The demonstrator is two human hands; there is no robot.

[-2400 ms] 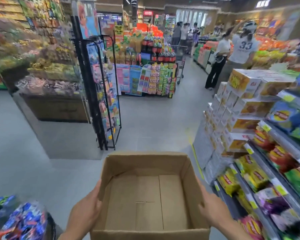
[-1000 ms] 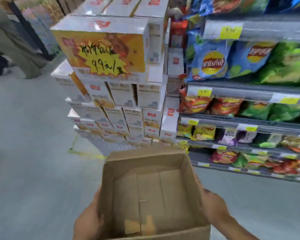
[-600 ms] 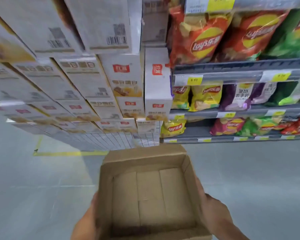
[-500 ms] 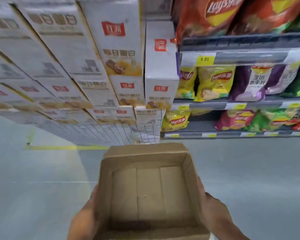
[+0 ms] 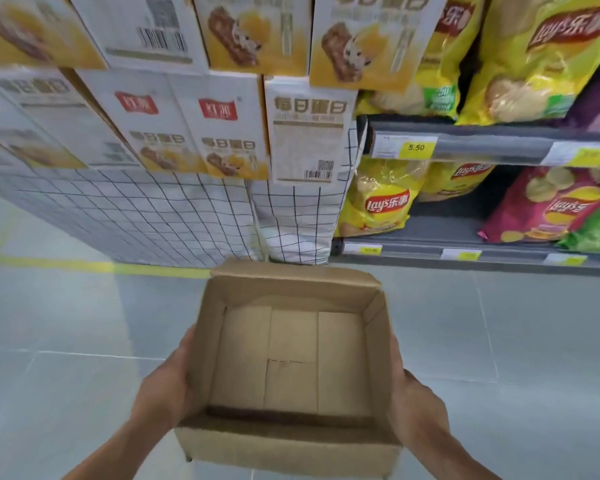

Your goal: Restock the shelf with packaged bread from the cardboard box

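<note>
I hold an open brown cardboard box (image 5: 291,441) low over the grey floor, and nothing lies inside it. My left hand (image 5: 165,386) presses against its left wall and my right hand (image 5: 413,407) against its right wall. Its far flap (image 5: 291,277) points at the base of a stack of white and yellow packaged bread cartons (image 5: 201,133). No loose bread package is in view.
The cartons rest on a stand covered with a white checked cloth (image 5: 174,216). To the right, grey shelves (image 5: 482,143) hold yellow and pink chip bags (image 5: 381,202) with price tags. A yellow line (image 5: 84,266) marks the floor at left.
I turned from the open aisle toward the carton stack and chip shelves, then came closer and lower. Both hands kept their hold on the box throughout.
</note>
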